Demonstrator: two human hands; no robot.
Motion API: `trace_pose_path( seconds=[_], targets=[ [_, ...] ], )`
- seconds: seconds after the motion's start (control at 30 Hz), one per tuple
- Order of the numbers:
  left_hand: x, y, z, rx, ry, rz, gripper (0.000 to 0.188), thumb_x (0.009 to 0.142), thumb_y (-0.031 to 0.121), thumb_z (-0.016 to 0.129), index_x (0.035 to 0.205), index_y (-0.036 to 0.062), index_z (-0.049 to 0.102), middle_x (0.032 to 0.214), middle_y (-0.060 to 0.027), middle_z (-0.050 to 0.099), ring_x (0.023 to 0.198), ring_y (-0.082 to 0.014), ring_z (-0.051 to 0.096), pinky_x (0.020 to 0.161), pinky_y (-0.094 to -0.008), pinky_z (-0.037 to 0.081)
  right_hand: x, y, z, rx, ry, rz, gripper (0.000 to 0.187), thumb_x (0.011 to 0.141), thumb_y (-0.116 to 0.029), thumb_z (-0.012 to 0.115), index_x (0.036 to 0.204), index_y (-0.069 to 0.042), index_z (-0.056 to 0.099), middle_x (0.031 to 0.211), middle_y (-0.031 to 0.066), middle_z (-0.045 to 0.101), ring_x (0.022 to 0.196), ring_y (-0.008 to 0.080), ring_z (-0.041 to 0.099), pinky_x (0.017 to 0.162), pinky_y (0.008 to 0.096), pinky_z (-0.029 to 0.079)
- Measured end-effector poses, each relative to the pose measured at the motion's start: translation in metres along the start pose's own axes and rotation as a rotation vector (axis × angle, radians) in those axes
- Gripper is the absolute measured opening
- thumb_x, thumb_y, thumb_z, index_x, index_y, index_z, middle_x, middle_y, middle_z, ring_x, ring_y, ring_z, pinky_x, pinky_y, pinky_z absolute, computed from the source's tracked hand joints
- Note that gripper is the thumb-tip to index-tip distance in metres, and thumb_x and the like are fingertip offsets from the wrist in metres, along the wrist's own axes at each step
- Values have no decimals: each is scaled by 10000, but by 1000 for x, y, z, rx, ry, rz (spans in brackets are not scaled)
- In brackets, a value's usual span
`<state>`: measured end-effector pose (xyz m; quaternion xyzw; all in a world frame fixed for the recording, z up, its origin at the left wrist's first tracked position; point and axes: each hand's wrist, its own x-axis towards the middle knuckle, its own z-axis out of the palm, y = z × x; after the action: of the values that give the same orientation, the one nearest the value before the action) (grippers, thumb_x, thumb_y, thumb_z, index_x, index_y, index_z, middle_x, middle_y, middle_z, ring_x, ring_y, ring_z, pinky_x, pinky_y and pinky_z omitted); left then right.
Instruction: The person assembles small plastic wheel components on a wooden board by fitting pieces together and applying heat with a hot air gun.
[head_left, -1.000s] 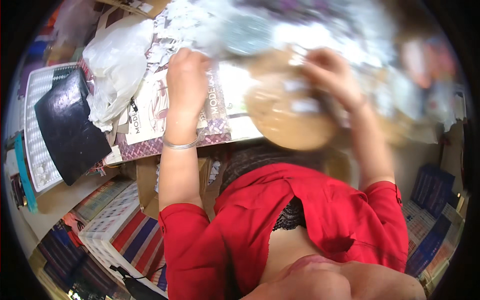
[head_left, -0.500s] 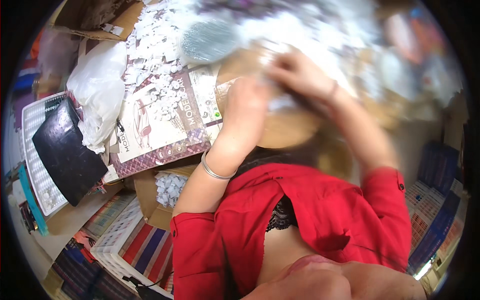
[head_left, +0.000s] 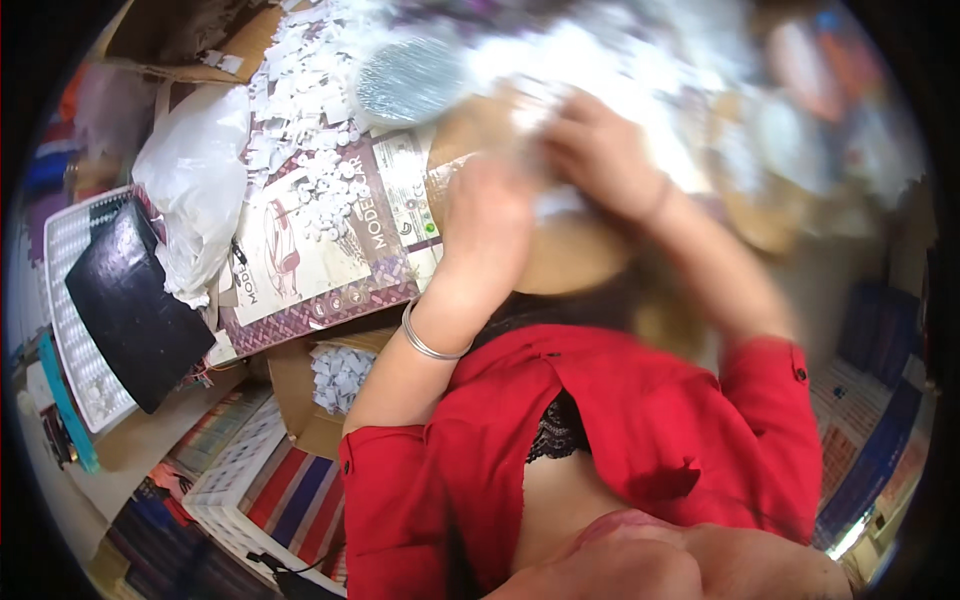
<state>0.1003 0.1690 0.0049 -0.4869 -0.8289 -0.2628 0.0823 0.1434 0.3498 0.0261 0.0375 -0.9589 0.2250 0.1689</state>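
Observation:
Close together over a brown cardboard sheet (head_left: pixel 585 262) are my left hand (head_left: pixel 490 205) and my right hand (head_left: pixel 605 155). The fingers of both look bent inward, as in a pinch, though blur and glare soften their tips. Something small and whitish shows between them, too blurred to name. Just beyond my left hand sits a round, clear-wrapped greyish bundle (head_left: pixel 410 82). Small white plastic pieces (head_left: pixel 330 190) lie heaped on the printed cardboard (head_left: pixel 300 265) to the left, and a bright white blurred pile spreads behind my hands.
At left are a crumpled translucent plastic bag (head_left: pixel 195 180), a white basket (head_left: pixel 62 300) and a black sheet (head_left: pixel 135 300) over it. An open carton (head_left: pixel 190 35) stands at the far left. Below the table edge, a box (head_left: pixel 300 395) holds white pieces; stacked printed boxes (head_left: pixel 250 480) stand nearby.
My right hand has shifted slightly, its fingers bending differently near my left hand. My left hand stays almost in place. The surrounding things look the same.

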Motion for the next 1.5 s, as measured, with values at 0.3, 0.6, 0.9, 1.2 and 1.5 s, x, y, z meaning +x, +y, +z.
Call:
trace_pose_path(
  seconds=[0.3, 0.6, 0.9, 1.2, 1.5],
  targets=[
    [3, -5, -15, -493, 170, -40, 266, 776, 67, 798, 954, 31, 603, 874, -112, 654, 695, -217, 653, 611, -318, 528, -22, -10, -25, 813, -328, 353, 128, 916, -107, 686, 984, 1, 681, 877, 60, 700, 828, 60, 635, 723, 252, 524],
    [-4, 0, 3, -301, 26, -37, 219, 735, 101, 787, 919, 13, 708, 812, -115, 581, 788, -306, 583, 715, -398, 485, -43, 8, -8, 170, 32, -329, 204, 787, -57, 709, 980, -31, 649, 884, 101, 619, 800, 295, 636, 689, 358, 547],
    [-7, 3, 2, -291, 15, -50, 209, 739, 86, 779, 922, 14, 710, 802, -113, 571, 781, -297, 580, 707, -398, 482, -45, 4, -8, 393, -138, -53, 130, 832, -96, 696, 949, -50, 666, 882, 100, 605, 799, 285, 629, 689, 360, 530],
    [-3, 1, 2, -290, 20, -68, 210, 721, 95, 793, 895, 17, 705, 800, -110, 581, 790, -303, 593, 707, -398, 485, -35, 0, -19, 93, -133, -278, 98, 816, -125, 707, 863, -62, 648, 838, 82, 567, 803, 292, 584, 688, 381, 505],
    [-3, 1, 2, -261, 25, -46, 234, 708, 138, 808, 888, 19, 717, 790, -109, 576, 779, -297, 587, 709, -398, 481, -29, 5, -22, 373, -354, 288, 129, 874, -151, 662, 871, -22, 658, 804, 127, 648, 773, 276, 637, 714, 362, 508]
  ],
)
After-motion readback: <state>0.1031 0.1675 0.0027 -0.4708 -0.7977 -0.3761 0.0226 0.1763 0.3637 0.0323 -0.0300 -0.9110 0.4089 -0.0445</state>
